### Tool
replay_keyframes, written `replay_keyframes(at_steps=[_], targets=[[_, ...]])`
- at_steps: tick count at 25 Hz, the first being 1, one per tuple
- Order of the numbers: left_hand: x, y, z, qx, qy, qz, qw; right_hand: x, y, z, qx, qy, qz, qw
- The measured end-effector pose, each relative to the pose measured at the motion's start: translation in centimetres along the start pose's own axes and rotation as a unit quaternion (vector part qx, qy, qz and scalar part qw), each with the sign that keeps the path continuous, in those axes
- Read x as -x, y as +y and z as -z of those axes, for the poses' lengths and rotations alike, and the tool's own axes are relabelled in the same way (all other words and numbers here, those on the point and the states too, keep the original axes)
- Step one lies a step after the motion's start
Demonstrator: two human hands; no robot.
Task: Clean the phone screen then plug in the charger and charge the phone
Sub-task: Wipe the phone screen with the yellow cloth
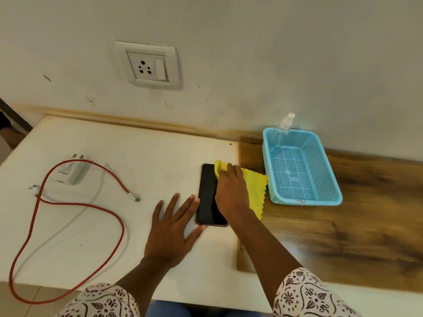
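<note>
Wiping one phone (208, 195) with one cloth (254, 191).

My yellow cloth (253, 188) lies on the black phone (207, 195). The cable (68, 204) is red, the charger (72, 171) white, the basket (302, 170) light blue. My sleeves (309, 294) are white with a dark brown print.

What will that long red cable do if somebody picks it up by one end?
The long red cable would probably flop and dangle rather than stay stiff, since it already lies in loose loops on the white tabletop. Part of it hangs past the table's front edge, so it may well slide and drag along. It looks thin, so likely light.
</note>
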State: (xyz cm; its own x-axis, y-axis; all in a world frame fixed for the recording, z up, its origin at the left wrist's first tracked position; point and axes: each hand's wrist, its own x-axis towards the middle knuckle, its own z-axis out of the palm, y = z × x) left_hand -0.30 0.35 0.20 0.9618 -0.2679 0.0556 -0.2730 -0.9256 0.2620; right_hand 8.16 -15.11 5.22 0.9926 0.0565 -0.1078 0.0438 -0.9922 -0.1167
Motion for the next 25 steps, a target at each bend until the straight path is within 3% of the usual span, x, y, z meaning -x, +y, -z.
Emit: replay_keyframes(at_steps=[3,8,15,21,25], targets=[[0.1,-0.1,-0.1,0.004,0.003,0.000,1.000,-0.1,-0.4,-1.1,0.035,-0.033,0.050,0.998],[0.1,-0.1,-0.2,0.015,0.002,-0.005,1.000,0.0,-2.6,-1.6,-0.052,-0.055,0.014,0.997],[0.1,-0.3,-0.2,0.014,0.014,-0.007,1.000,1.4,-1.5,-1.4,-0.006,-0.093,0.139,0.986],[0.1,-0.2,-0.2,0.018,0.005,-0.007,1.000,4.0,-2.0,-1.5,-0.054,-0.080,-0.001,0.995],[0.1,-0.3,0.1,0.004,-0.001,-0.036,0.999,6.6,-5.0,-2.4,-0.057,-0.114,0.031,0.991]])
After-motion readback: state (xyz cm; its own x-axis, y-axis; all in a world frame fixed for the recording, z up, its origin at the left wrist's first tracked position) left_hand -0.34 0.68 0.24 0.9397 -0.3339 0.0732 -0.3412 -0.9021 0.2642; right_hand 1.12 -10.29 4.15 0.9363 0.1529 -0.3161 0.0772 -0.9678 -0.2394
